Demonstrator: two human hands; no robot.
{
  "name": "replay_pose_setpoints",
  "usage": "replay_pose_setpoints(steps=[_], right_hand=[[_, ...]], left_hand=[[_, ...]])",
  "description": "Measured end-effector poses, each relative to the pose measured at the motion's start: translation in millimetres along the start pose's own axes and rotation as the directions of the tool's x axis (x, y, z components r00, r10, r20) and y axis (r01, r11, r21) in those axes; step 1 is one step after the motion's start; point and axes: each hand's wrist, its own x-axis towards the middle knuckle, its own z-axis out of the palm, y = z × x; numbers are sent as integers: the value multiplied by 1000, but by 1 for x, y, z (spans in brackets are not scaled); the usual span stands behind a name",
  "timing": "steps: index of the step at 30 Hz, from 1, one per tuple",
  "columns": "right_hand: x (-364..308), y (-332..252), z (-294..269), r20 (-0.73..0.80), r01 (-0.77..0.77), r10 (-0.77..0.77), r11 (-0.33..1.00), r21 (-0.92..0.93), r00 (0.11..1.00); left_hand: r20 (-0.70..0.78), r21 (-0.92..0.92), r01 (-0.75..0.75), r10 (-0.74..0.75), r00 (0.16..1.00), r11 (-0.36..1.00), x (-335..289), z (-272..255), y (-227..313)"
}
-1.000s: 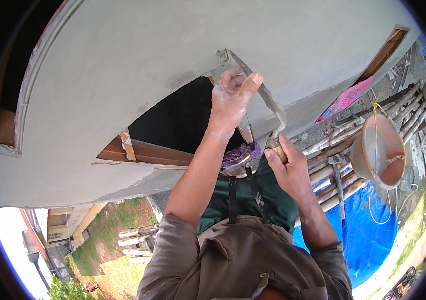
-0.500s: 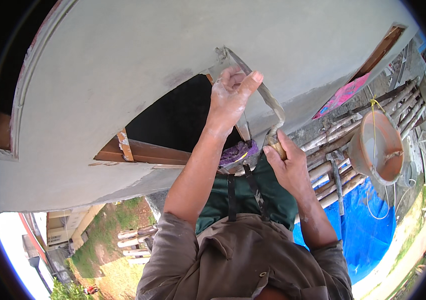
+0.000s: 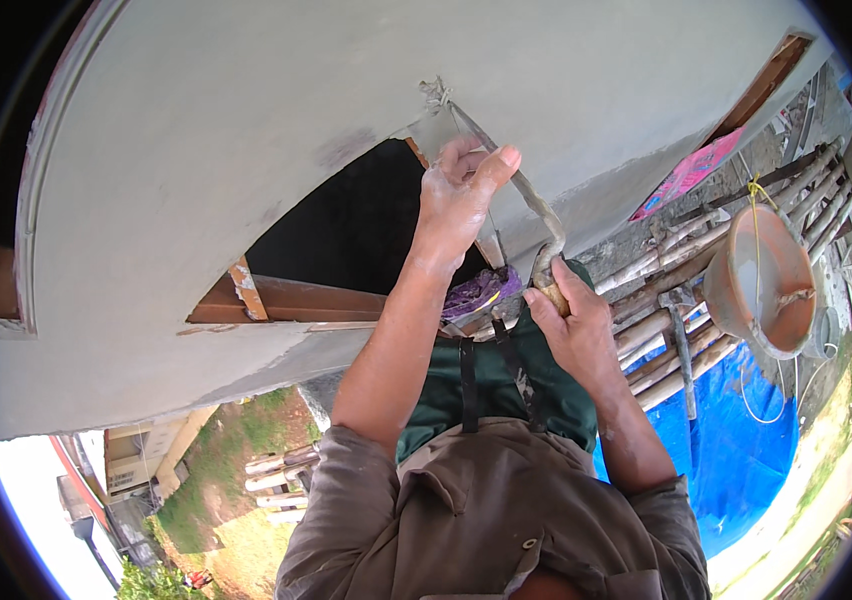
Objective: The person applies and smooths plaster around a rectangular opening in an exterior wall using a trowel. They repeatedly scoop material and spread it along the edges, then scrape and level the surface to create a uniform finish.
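My right hand (image 3: 578,320) is wrapped round the wooden handle of a narrow-bladed trowel (image 3: 534,200). The blade, smeared with grey mortar, slants up and left to the pale plastered wall (image 3: 276,90). Its tip lies beside a small ragged lump of mortar (image 3: 435,93), just above the corner of a dark opening (image 3: 346,220). My left hand (image 3: 458,200), dusted with white, is raised next to the blade. Its thumb stands apart and overlaps the blade; the other fingers are bent and partly blurred, so their contact with the blade is unclear.
Right of me, an orange-brown bucket (image 3: 771,280) with a yellow cord stands by wooden poles (image 3: 661,330). A hammer-like tool (image 3: 684,365) lies across them, above a blue tarp (image 3: 721,450). Purple crumpled material (image 3: 476,297) sits at the opening's lower corner. Grassy ground (image 3: 211,470) shows far below left.
The trowel's tip has dropped slightly away from the mortar lump, which now shows more fully. Both hands keep nearly the same places. The view has shifted a little.
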Motion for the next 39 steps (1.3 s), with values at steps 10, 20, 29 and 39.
replay_pose_setpoints(steps=[10, 20, 29, 39], right_hand=[[-20, 13, -3, 30, -79, 79, 997, 10, 996], [2, 2, -3, -19, 25, -25, 999, 29, 1000], [2, 8, 0, -4, 29, -29, 999, 16, 1000], [-1, 13, 0, 35, 10, -10, 1000, 7, 999]], left_hand=[[8, -84, 37, -36, 999, 996, -13, 13, -20], [-24, -49, -33, 32, 999, 998, -1, 5, -1], [-31, -52, -13, 11, 999, 999, 1, 2, -9], [-25, -91, 40, -42, 999, 995, -1, 1, -21]])
